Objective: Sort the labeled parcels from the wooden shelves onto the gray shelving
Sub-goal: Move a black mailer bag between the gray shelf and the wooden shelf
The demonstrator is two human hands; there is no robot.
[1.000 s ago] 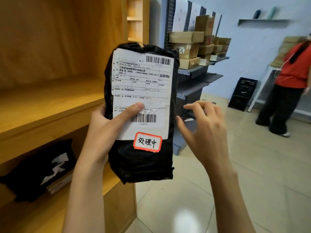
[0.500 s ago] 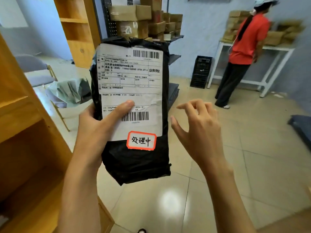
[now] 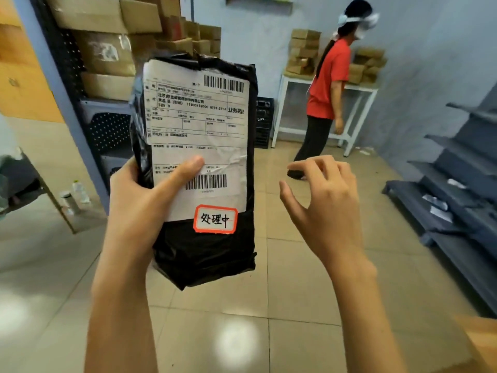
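1. My left hand [image 3: 139,200] grips the black parcel [image 3: 199,168] upright in front of me, thumb pressed across the white shipping label [image 3: 199,135] and fingers wrapped behind, so the printed face points at me and I can read where it belongs.
2. My right hand [image 3: 322,200] hangs free just beside the parcel, fingers loosely curved, holding nothing; I judge it is ready to steady or take the parcel.
3. The parcel is in mid-air, clear of any shelf, not yet placed.
4. An orange-bordered sticker [image 3: 215,219] at the label's lower edge reads 处理中 in handwriting. The label carries two barcodes, the printed words 业务类型 at the right, and a line beginning 北京; the smaller print is too blurred to read.
5. Gray shelving [image 3: 457,200] stands to my right with a few small items on it; another gray rack [image 3: 107,125] on my left holds cardboard boxes [image 3: 107,20].
6. A person in a red shirt [image 3: 328,84] stands by a white table [image 3: 360,90] across the room.
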